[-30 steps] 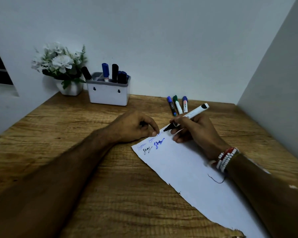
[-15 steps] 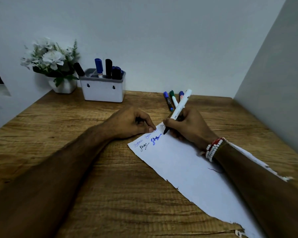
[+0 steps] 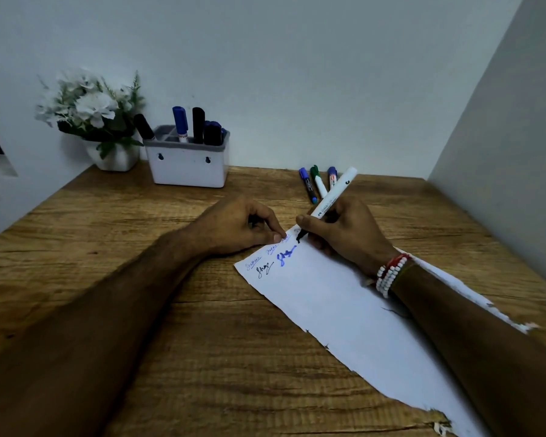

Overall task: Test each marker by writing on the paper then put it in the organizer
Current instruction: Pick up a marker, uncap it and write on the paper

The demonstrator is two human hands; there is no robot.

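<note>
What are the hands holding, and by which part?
The right hand grips the white marker low on its barrel, near the black tip. The left hand presses a fingertip on the paper; anything inside that hand is hidden.

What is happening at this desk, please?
A person is testing markers. The right hand holds a white marker with its black tip on the paper, beside black and blue scribbles. The left hand, fingers curled, steadies the paper's top corner. Three markers lie on the table behind; several stand in the white organizer.
</note>
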